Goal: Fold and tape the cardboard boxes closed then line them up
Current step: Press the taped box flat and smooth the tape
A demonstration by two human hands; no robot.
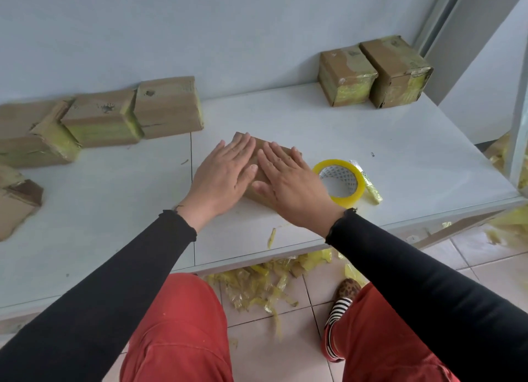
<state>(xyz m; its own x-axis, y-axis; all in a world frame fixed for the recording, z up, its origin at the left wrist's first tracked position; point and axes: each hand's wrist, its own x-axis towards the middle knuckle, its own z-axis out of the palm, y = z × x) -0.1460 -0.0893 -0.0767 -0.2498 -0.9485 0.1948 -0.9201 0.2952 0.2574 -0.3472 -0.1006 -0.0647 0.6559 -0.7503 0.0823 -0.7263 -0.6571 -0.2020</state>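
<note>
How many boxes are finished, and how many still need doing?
Two taped boxes stand side by side at the far right. Both hands, left hand and right hand, press flat on the box in the middle; the tape roll waits beside it. The heap of boxes on the left isn't lined up, and one looks open.

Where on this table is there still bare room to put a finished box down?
Bare table lies along the wall, between the left boxes and the two taped boxes. Around both hands and the tape roll it is crowded.
</note>
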